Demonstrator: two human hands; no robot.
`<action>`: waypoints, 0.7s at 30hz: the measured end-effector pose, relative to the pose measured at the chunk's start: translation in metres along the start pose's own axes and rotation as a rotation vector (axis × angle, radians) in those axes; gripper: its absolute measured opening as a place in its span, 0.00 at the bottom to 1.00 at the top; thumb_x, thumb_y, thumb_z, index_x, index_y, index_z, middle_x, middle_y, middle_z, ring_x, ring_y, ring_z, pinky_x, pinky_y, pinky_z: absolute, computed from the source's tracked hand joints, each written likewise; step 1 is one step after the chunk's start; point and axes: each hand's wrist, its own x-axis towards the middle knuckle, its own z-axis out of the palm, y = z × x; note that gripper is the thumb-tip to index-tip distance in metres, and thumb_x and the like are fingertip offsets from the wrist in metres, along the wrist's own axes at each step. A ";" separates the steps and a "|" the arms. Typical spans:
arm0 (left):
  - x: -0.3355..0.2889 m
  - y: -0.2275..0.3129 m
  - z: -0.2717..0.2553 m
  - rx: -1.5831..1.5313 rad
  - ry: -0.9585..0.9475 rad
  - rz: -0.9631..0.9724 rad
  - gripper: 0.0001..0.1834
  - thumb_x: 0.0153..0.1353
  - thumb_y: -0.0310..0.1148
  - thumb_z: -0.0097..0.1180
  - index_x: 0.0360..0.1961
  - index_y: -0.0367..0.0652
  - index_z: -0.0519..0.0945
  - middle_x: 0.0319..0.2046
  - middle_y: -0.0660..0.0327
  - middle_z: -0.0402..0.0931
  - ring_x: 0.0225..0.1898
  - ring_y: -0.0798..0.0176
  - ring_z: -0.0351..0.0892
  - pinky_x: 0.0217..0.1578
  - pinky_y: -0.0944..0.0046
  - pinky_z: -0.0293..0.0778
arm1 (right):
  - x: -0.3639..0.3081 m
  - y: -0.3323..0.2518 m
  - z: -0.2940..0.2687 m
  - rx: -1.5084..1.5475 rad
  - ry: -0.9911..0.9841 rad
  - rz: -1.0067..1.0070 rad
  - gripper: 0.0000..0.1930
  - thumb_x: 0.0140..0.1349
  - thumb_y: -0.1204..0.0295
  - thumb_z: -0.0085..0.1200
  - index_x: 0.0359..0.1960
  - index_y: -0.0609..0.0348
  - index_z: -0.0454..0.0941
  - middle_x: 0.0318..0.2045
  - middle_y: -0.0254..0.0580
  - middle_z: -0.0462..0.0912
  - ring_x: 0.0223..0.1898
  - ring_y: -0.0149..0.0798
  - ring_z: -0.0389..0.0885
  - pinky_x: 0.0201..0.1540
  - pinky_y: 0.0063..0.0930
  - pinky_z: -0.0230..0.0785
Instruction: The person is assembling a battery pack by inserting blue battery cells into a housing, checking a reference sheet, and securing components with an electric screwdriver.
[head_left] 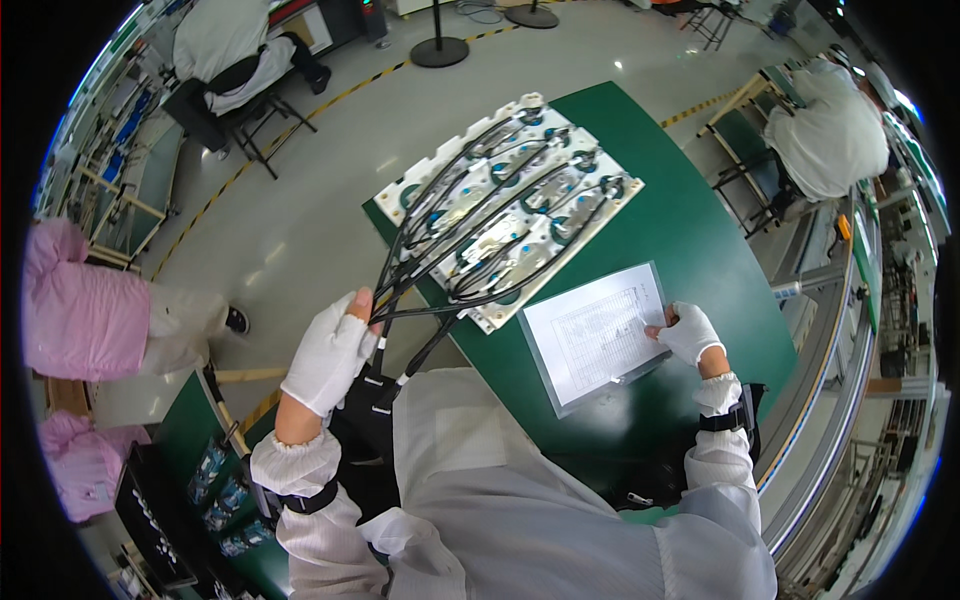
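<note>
My left hand (335, 345), in a white glove with bare fingertips, is closed round a bundle of black cables (385, 305). These cables run across a white plate-like assembly (490, 318) with round blue-green parts and clear film, set at an angle on the green table. Their lower ends hang down beside the table edge toward black connectors (378, 400). At the right, my right hand (690, 335), gloved the same way, has its fingers curled at the right edge of a printed sheet in a clear sleeve (560, 350). Its thumb lies over the sheet; the fingers' undersides are hidden.
The green table (700, 230) extends beyond the sheet. A metal conveyor rail (815, 400) runs along the right. At lower left stands another green bench (190, 415) with packaged parts. People in pink (90, 310) and in white (830, 130) are nearby.
</note>
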 end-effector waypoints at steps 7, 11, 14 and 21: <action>0.002 -0.016 -0.015 0.040 -0.166 0.071 0.22 0.73 0.50 0.49 0.32 0.40 0.72 0.17 0.68 0.66 0.16 0.75 0.63 0.18 0.73 0.58 | -0.040 -0.001 -0.039 -0.040 -0.313 -0.165 0.15 0.57 0.65 0.65 0.40 0.65 0.82 0.28 0.46 0.84 0.30 0.42 0.81 0.40 0.32 0.75; -0.012 0.008 -0.034 -0.161 -0.348 0.006 0.26 0.70 0.55 0.53 0.37 0.38 0.72 0.16 0.68 0.65 0.12 0.76 0.59 0.14 0.74 0.52 | -0.078 0.024 -0.067 0.347 -0.562 -0.244 0.14 0.64 0.65 0.63 0.44 0.63 0.85 0.31 0.31 0.86 0.31 0.25 0.79 0.37 0.25 0.74; -0.028 0.045 -0.033 -0.325 -0.480 0.239 0.28 0.68 0.53 0.56 0.45 0.33 0.74 0.15 0.66 0.64 0.11 0.74 0.61 0.13 0.72 0.55 | -0.077 0.027 -0.057 0.582 -0.528 -0.303 0.14 0.66 0.65 0.62 0.45 0.63 0.84 0.33 0.31 0.86 0.32 0.24 0.80 0.39 0.22 0.74; -0.045 0.083 -0.022 -0.802 -0.430 0.334 0.31 0.75 0.43 0.45 0.67 0.27 0.61 0.27 0.68 0.71 0.13 0.77 0.64 0.13 0.73 0.60 | -0.091 -0.084 -0.016 0.836 -0.567 -0.440 0.16 0.71 0.57 0.54 0.36 0.57 0.84 0.22 0.28 0.82 0.14 0.21 0.70 0.16 0.17 0.59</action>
